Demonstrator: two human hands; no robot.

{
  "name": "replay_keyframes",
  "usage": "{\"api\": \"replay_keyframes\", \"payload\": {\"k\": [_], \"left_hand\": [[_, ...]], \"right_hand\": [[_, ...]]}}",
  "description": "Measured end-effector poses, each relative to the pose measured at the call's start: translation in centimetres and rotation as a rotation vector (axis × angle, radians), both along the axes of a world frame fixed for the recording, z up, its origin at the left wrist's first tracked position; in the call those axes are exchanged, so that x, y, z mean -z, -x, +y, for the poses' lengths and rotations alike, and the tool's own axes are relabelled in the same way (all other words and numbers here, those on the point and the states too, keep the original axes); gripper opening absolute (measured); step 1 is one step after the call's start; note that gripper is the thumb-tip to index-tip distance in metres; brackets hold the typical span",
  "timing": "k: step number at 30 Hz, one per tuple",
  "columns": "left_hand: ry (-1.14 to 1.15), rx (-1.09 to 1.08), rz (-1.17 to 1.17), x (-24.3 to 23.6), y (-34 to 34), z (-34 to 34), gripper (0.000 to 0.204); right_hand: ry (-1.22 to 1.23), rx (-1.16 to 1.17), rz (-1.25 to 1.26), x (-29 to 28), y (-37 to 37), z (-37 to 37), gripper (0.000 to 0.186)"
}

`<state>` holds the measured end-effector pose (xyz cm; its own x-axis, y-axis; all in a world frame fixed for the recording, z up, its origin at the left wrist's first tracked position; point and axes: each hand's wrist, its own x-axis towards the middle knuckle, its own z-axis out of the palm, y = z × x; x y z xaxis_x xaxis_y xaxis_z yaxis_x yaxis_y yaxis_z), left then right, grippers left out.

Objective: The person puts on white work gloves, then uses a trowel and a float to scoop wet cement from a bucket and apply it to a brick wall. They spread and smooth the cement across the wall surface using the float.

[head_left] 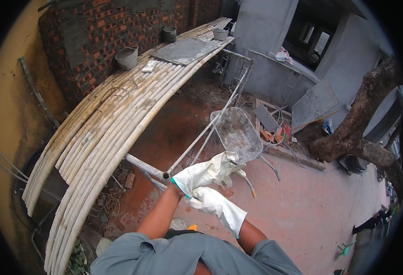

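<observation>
My left hand point(210, 173), in a long off-white glove point(197, 176) with a teal cuff edge, reaches forward and right. Its fingers look loosely stretched and apart, with nothing visible in them. Across its wrist lies my right hand point(206, 200), in a matching glove point(226, 213), closed on the left glove near the cuff. The right fingertips are partly hidden. Just beyond my hands stands a dirty wheelbarrow point(238, 133), its handle with a yellowish grip point(252, 191) beside the left glove. An open metal scaffold pipe end point(166, 175) is close to my left wrist.
A bamboo-pole platform point(114, 123) spans the left, carrying a flat sheet point(187, 49) and buckets point(127, 58). Diagonal scaffold braces point(206, 135) stand ahead. Bricks point(274, 135) lie beyond the wheelbarrow. A tree trunk point(371, 98) leans in at right over tiled ground point(302, 201).
</observation>
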<state>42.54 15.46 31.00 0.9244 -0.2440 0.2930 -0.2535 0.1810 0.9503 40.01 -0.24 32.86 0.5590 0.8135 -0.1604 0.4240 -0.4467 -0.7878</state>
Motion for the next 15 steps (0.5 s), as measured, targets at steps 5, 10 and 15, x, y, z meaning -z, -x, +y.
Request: {"api": "replay_keyframes", "payload": {"k": [5,10,15], "left_hand": [[0.68,-0.052,0.301,-1.0,-1.6,-1.4,0.049],[0.363,-0.238,0.24,-3.4,-1.6,0.3,0.047],[-0.061,-0.343,-0.015,-2.0,-0.4,0.7,0.042]], "right_hand": [[0.029,0.074,0.035,-0.6,-1.0,-0.4,0.028],[-0.002,0.221,-0.183,-3.8,-0.8,-0.1,0.038],[0.149,0.368,-0.523,-6.2,-1.5,-0.6,0.06]]}}
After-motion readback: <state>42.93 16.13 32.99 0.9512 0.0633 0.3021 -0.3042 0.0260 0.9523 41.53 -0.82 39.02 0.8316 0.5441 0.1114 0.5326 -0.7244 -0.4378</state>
